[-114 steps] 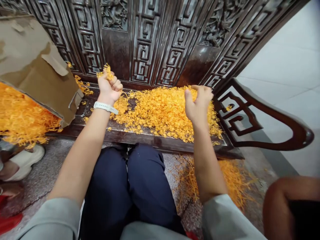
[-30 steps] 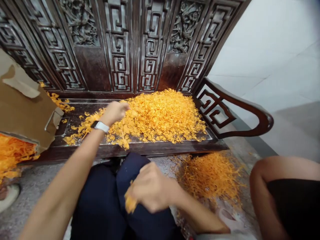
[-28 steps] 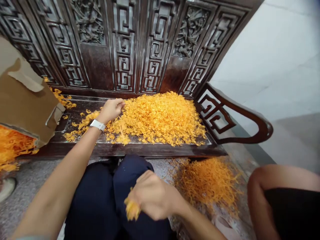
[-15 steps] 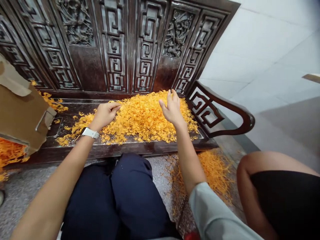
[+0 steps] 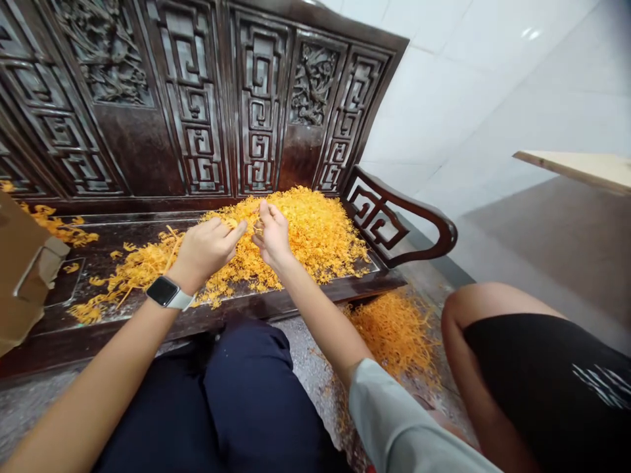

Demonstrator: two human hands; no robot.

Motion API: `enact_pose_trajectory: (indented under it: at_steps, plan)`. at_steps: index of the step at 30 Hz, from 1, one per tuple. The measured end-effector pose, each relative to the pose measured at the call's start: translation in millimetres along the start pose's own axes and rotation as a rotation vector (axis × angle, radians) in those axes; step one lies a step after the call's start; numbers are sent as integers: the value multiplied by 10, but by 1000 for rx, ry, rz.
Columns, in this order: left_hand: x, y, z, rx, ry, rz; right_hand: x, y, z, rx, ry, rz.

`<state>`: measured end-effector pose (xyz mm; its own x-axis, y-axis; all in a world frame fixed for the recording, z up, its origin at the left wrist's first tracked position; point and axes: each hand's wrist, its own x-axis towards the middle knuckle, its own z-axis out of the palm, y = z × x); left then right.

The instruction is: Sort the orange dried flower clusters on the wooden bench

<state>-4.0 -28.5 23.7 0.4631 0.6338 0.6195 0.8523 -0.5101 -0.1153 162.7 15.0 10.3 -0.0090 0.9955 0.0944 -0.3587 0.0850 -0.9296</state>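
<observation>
Head view. The left hand (image 5: 207, 253) was bent, its fingers drawn in toward the thumb. Orange showed at its tips, but against the like-coloured pile it could not be told whether a piece was gripped. A watch (image 5: 164, 291) with a dark face and pale strap sat on that wrist. The right hand (image 5: 275, 235) was just beside it, thumb and fingers closed on a small orange piece (image 5: 257, 223).

The orange pile (image 5: 315, 230), made up of small spidery pieces, lay on the dark wooden counter (image 5: 236, 305), behind both hands and to the right of the right hand. Loose orange pieces (image 5: 140, 266) lay thinly spread to the left of the left hand, thin stems among them. Farther left of that hand stood a cardboard box (image 5: 24, 269), cut off by the view's edge.

Beyond the hands rose a carved backrest (image 5: 138, 151); right of the right hand, past the pile, was a curved armrest (image 5: 434, 226). Below and to the right of the right hand, a heap of orange strands (image 5: 394, 332) lay on the floor (image 5: 305, 341). Farther right was another person's bent leg (image 5: 463, 315), partly covered by a black garment (image 5: 517, 355).
</observation>
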Motion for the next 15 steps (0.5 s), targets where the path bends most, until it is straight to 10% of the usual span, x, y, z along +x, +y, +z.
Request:
enact_pose_trajectory:
  at_steps: [5,10,15]
  plan:
    - [5,2,78,-664,64,-176,-612,-74,-181,-448,-193,-542]
    - [65,56,176,-983,-83,-172,-1421,27,-295,-488,-149,-582]
    - [-64,-403,291,-667,96,-452,-1964,-51,-348,-419,-821,-880]
